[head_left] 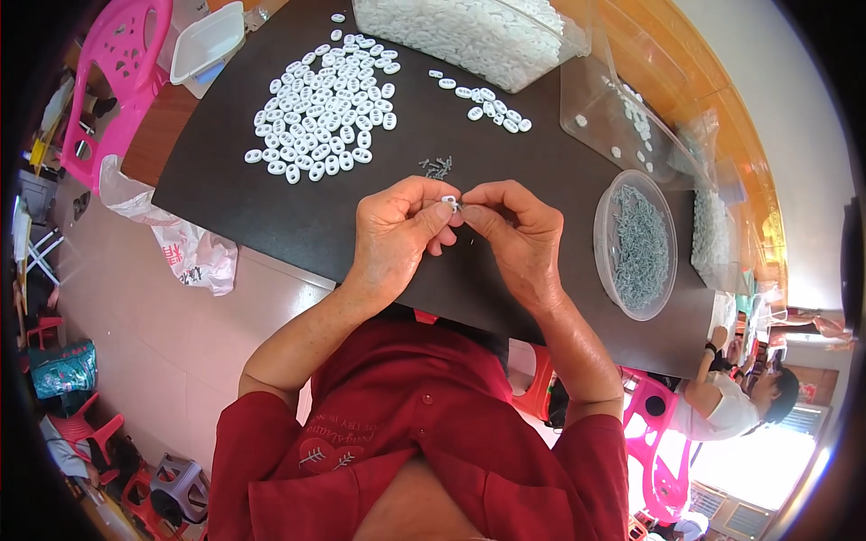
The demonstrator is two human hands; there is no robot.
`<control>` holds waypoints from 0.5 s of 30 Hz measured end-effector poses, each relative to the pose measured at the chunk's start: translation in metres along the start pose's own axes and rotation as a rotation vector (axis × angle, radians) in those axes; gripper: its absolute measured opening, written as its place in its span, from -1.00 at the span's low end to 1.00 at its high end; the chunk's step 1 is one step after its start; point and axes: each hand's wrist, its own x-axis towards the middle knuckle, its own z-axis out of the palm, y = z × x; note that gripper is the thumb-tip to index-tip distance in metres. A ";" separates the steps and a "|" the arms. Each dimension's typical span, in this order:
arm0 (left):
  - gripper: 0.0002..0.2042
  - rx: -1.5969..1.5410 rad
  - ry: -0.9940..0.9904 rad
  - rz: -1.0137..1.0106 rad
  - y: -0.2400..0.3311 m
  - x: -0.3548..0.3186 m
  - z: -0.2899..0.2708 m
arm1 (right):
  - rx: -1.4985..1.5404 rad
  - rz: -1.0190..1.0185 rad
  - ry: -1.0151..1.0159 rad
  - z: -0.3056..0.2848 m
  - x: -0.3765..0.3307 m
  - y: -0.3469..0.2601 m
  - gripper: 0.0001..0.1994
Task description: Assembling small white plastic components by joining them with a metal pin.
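Fingertips meet over the middle of the dark mat (271, 207), and pinched between them is one small white oval piece (449, 200). Left hand (397, 230) has thumb and forefinger closed on it from the left, the other fingers curled under; right hand (514, 230) closes in from the right, thumb and forefinger tight against the same piece, and whether it also grips something tiny there is too small to tell. Just beyond the knuckles, a little heap of grey metal bits (437, 166) lies on the mat. Farther out to the left spreads a big patch of white pieces (325, 113), with a short row (487, 105) to the right. Off to the right sits a round clear tub (622, 194) of grey bits, and at the far edge a clear bin (505, 77) full of white pieces.
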 end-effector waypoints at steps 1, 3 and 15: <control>-0.88 0.016 0.003 0.003 0.000 0.000 0.000 | -0.047 -0.017 0.000 0.000 0.000 0.000 -0.92; -0.88 0.005 0.006 -0.002 -0.001 -0.001 0.000 | -0.043 -0.021 0.001 0.002 -0.001 0.000 -0.92; -0.86 0.002 0.095 -0.009 -0.011 0.006 -0.013 | -0.412 -0.152 0.129 -0.011 0.011 0.034 -0.90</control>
